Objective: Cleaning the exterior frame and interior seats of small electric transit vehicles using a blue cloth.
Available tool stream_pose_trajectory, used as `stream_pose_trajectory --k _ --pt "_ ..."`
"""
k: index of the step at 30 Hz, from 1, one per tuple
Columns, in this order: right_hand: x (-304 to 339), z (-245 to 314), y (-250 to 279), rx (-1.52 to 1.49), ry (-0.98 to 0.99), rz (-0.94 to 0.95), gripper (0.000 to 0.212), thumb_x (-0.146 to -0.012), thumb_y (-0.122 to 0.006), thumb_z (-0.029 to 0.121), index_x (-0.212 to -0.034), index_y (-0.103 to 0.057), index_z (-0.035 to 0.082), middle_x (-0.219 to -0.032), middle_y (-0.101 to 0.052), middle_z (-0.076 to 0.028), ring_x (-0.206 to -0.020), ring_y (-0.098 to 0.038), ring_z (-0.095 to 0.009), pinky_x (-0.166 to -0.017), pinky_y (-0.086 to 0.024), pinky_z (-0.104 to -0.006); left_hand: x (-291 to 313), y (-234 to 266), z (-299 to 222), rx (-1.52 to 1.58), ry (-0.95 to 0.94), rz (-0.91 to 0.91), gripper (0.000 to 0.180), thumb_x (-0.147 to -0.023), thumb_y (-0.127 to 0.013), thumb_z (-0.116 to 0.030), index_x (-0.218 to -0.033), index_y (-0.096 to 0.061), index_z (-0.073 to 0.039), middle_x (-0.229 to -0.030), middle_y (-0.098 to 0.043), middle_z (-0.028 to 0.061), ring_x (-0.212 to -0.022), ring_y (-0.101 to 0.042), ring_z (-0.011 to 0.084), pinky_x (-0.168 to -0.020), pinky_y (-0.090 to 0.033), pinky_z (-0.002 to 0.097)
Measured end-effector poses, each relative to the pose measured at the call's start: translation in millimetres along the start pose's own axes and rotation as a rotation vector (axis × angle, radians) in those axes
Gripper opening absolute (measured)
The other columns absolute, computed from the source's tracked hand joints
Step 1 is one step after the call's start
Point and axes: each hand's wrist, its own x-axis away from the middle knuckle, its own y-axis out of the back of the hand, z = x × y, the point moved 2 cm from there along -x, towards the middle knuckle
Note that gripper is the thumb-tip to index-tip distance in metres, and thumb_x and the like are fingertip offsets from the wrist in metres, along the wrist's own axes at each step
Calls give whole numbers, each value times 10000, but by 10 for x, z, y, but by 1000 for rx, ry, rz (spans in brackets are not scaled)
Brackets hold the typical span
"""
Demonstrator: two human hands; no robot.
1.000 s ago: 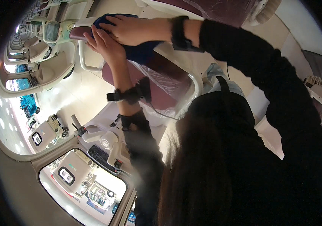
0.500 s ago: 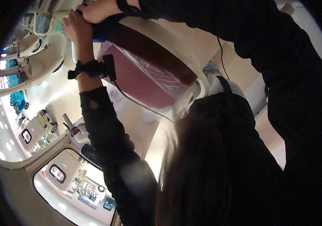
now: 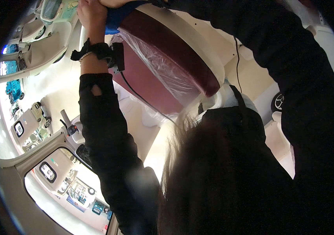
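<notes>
Pale floor [image 3: 66, 94], 9 o'clock | maroon seat [image 3: 163, 44], 12 o'clock | blue cloth [image 3: 115, 18], 11 o'clock, beside left hand [image 3: 92, 15] | right hand [image 3: 114, 3] mostly cropped; both grips: cannot tell

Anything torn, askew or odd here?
Clear plastic film is bunched across the maroon seat, wrinkled rather than smooth. The left sleeve has a small hole with skin showing; tear or thumbhole, can't tell. No spill visible.
</notes>
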Motion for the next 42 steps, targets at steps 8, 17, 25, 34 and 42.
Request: stream_pose_trajectory --k 8,17,25,34,42 --pt "-318 -135 -196 589 -44 304 285 -851 -576 182 -1059 -694 27 -1123 -643 -223 -1023 -617 -388 -904 -478 -398 -79 -16 39 -529 -7 158 372 -918 -528 -259 -1227 -585 -60 -1205 -603 201 -1135 -543 378 -966 -420 423" --pt "58 56 -41 1 -252 38 343 -917 -486 234 -1120 -627 -4 -1128 -637 -236 -1030 -615 -387 -912 -470 -419 403 266 -316 -292 119 14 524 -922 -511 -329 -1297 -393 18 -1238 -551 266 -1155 -521 420 -992 -407 435" --pt "746 358 164 -599 -396 -251 411 -983 -395 286 -1181 -560 -34 -1133 -630 -249 -1037 -614 -387 -919 -461 -441 760 296 -794 -89 305 20 710 -914 -510 -398 -1339 -213 86 -1230 -530 327 -1150 -520 457 -994 -410 449" --pt "1825 922 541 347 -162 -61 436 -964 -374 218 -1252 -422 -106 -1063 -598 -337 -909 -638 -442 -805 -509 -484 1360 270 -1408 65 487 23 943 -905 -509 -477 -1387 -11 164 -1220 -506 396 -1143 -519 498 -997 -414 465" --pt "2802 1538 880 -190 -262 -551 378 -951 -453 243 -1167 -541 -55 -1052 -626 -260 -959 -616 -397 -861 -471 -497 2139 558 -2458 272 376 29 855 -962 -449 -352 -1407 50 180 -1354 -223 493 -1196 -395 588 -1035 -352 517"
